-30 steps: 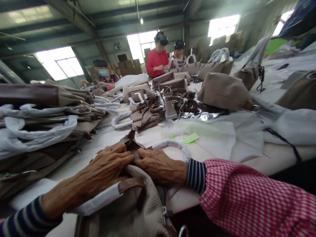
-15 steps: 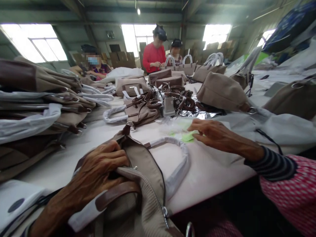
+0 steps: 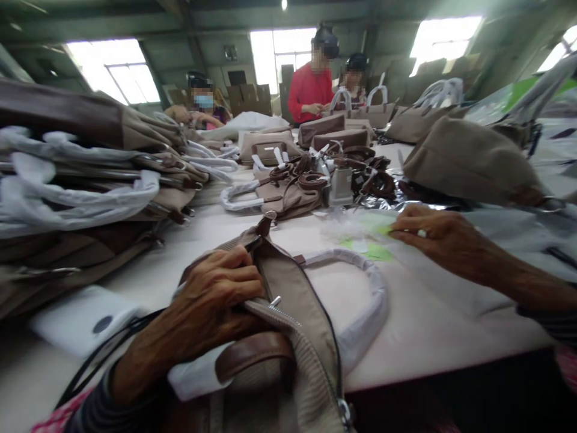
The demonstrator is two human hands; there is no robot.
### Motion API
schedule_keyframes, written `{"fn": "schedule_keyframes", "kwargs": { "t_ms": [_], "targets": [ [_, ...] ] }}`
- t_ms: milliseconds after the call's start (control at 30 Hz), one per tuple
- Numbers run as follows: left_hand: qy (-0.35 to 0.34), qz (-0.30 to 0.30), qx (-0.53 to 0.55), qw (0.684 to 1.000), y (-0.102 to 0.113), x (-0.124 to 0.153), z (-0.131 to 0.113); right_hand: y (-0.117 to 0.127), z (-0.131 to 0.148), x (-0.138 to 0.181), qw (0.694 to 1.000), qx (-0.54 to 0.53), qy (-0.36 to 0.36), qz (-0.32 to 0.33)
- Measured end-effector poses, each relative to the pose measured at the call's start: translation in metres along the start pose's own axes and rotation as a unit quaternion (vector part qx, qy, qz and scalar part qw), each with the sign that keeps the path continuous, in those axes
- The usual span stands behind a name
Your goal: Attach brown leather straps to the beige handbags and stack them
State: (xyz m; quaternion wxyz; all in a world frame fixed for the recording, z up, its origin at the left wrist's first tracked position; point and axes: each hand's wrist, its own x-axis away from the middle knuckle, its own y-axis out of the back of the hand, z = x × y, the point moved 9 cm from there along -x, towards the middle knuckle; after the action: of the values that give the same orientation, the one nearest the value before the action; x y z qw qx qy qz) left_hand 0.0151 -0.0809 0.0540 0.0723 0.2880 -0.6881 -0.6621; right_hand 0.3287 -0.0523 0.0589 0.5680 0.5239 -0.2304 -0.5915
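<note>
Two hands at work here, both bare. Closest to the camera is a beige bag (image 3: 293, 282) lying flat on the white tabletop (image 3: 428, 325), its near end hanging over the front edge, with a brown strap (image 3: 252, 361) curving across that end. The left hand (image 3: 216, 294) is clamped on the bag's open zipped edge, fingers curled over the fabric and thumb tucked under, right next to a little metal zip pull (image 3: 273, 300). Just left of that wrist sits a flat white gadget (image 3: 81, 316) with a black cable (image 3: 103, 367) running off it toward the camera. On the bag's right side its handle (image 3: 365, 313), wrapped in white foam, loops out across the tabletop. A bit further back the right hand (image 3: 437, 237) rests low on the tabletop, fingertips drawn together at the edge of some green slips (image 3: 376, 252) under a crinkly clear plastic sheet; can't tell if it's actually got hold of anything, too blurry. Behind that there's a tangle of brown straps (image 3: 315, 174) lying over another flat bag, and a patch of silver foil (image 3: 383, 201). A tall stack (image 3: 90, 180) of flattened bags with white-wrapped handles fills the left side, and one puffy bag (image 3: 469, 159) sits on the right, well apart from the left hand. Way at the back a person in red (image 3: 311, 90) stands at the far end with another person beside them, a third person (image 3: 202, 102) is off to the left, and bright windows are behind them all.
</note>
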Motion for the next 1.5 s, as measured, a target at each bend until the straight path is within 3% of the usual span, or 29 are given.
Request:
{"fn": "schedule_keyframes", "kwargs": {
  "t_ms": [67, 200, 300, 400, 500, 633, 800, 867, 1133, 1367, 1500],
  "targets": [
    [0.018, 0.02, 0.006, 1.0, -0.004, 0.001, 0.004, -0.006, 0.017, -0.013, 0.99, -0.134, -0.047, 0.002],
    [0.009, 0.011, -0.006, 1.0, -0.005, 0.004, 0.002, -0.072, 0.107, -0.032, 0.898, -0.383, -0.084, 0.202],
    [0.001, -0.011, -0.011, 1.0, 0.0, 0.006, -0.002, -0.115, 0.159, -0.042, 0.854, -0.429, -0.077, 0.282],
    [-0.01, -0.022, -0.009, 1.0, 0.001, 0.008, -0.005, -0.15, 0.167, -0.044, 0.846, -0.401, -0.09, 0.34],
    [-0.016, -0.019, -0.012, 1.0, 0.0, 0.01, -0.006, -0.167, 0.165, -0.044, 0.83, -0.402, -0.081, 0.377],
    [-0.026, -0.041, -0.026, 0.998, 0.003, 0.011, -0.008, -0.172, 0.164, -0.049, 0.839, -0.385, -0.103, 0.371],
    [-0.045, -0.105, -0.049, 0.992, 0.013, 0.012, -0.01, -0.163, 0.175, -0.065, 0.908, -0.289, -0.06, 0.296],
    [-0.054, -0.128, -0.058, 0.989, 0.017, 0.014, -0.011, -0.163, 0.18, -0.068, 0.919, -0.272, -0.05, 0.281],
    [-0.07, -0.173, -0.065, 0.98, 0.027, 0.02, -0.017, -0.171, 0.195, -0.057, 0.847, -0.396, -0.046, 0.352],
    [-0.054, -0.16, -0.055, 0.984, 0.025, 0.021, -0.016, -0.148, 0.186, -0.051, 0.885, -0.376, -0.013, 0.275],
    [-0.058, -0.158, -0.046, 0.985, 0.021, 0.022, -0.016, -0.157, 0.188, -0.047, 0.872, -0.377, 0.028, 0.311]
  ]
}}
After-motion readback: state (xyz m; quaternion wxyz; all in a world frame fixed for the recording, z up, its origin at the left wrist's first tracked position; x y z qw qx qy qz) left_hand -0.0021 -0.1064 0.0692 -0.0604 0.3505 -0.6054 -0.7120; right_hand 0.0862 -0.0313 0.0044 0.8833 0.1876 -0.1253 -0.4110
